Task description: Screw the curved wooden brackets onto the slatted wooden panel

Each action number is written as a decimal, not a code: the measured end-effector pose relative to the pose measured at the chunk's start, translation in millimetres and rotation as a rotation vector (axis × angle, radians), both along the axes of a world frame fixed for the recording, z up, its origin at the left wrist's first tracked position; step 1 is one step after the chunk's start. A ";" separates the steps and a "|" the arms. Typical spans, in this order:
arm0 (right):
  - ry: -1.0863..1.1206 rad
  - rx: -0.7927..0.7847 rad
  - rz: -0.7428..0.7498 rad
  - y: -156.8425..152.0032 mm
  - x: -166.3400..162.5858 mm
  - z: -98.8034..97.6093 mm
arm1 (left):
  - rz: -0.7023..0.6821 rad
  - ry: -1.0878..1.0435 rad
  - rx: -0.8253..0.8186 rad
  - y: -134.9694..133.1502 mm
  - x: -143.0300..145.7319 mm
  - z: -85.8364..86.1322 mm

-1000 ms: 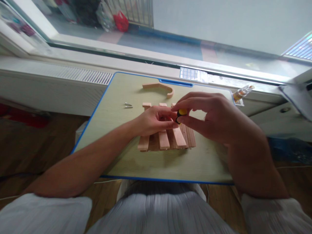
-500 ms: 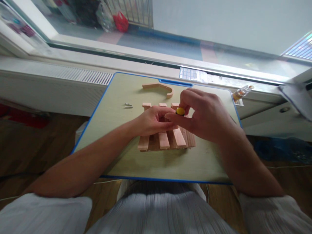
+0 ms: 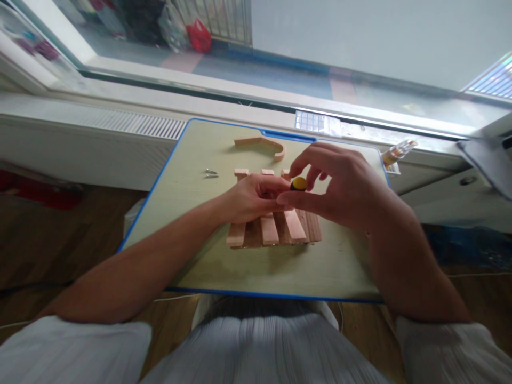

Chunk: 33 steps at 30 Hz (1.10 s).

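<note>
A slatted wooden frame lies on the small green table. My left hand rests on the slats with its fingers curled, pressing the frame down; what its fingertips pinch is hidden. Just right of it, my right hand is closed round a yellow-and-black tool handle, held upright over the frame's far end between thumb and fingers. The tool's tip is hidden behind both hands.
A curved wooden piece lies at the table's far side. Two small screws lie left of the frame. A set of screwdriver bits sits on the sill at the right. A radiator grille runs behind the table.
My right hand turned on the yellow handle: its fingers closed in and swung left, then spread back out. The left hand and the frame stayed put.
</note>
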State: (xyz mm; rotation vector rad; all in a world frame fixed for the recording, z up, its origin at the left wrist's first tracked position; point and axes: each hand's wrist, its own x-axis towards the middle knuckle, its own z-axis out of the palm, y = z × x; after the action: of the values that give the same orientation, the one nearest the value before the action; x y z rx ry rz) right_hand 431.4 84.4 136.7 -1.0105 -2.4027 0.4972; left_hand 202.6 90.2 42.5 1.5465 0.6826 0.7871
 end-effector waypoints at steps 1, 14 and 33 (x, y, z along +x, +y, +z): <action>0.017 -0.035 0.052 0.5 4.2 2.7 | 0.001 0.007 0.002 0.4 -0.1 -1.0; 0.004 0.012 0.090 -0.6 10.7 8.4 | 0.017 0.028 0.029 -0.9 -1.0 -0.6; -0.036 0.094 -0.043 -1.9 -5.3 -2.5 | 0.019 0.009 -0.014 -0.5 -0.2 3.2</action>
State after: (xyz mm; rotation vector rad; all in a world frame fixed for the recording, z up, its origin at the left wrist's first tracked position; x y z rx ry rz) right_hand 426.1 82.5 134.2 -1.0353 -2.4062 0.3509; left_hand 202.4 89.7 45.7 1.5337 0.7089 0.7889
